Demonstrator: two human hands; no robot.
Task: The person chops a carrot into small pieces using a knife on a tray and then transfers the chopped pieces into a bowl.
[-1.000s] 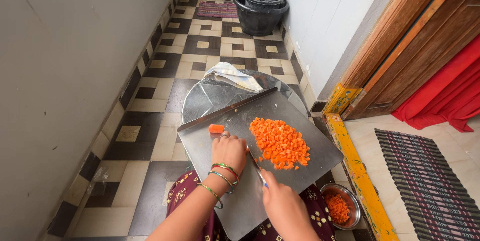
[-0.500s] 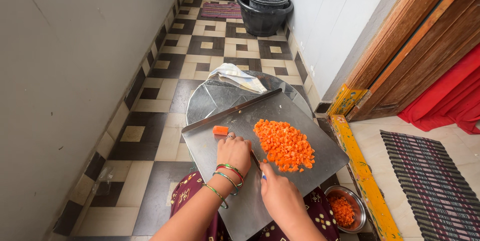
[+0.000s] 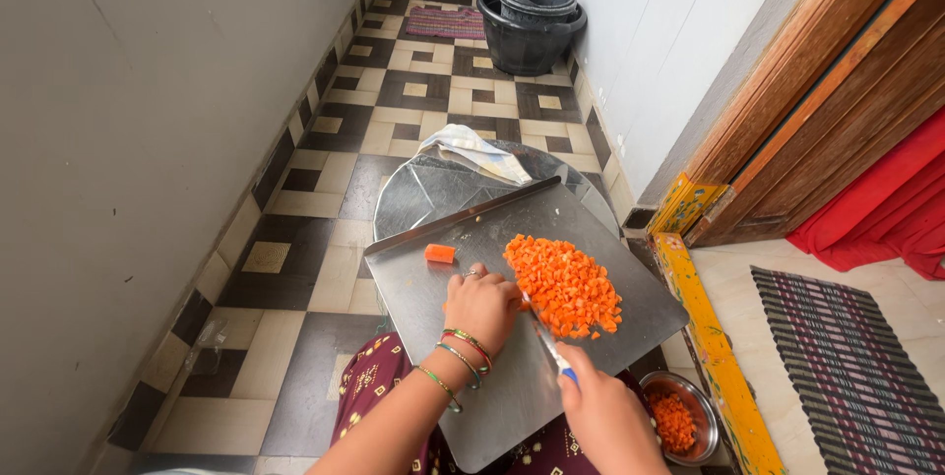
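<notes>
One steel board (image 3: 463, 406) on my lap bears one diced carrot heap (image 3: 563, 284) and one carrot chunk (image 3: 440, 253); my left hand (image 3: 482, 306) presses fingers curled beside the heap, my right hand (image 3: 605, 414) grips one knife (image 3: 547, 342); one bowl (image 3: 679, 418) alongside.

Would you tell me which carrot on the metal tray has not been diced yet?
The single carrot chunk lying alone near the tray's far left corner, beyond the left hand. It is one whole stub, while the heap is small cubes.
</notes>
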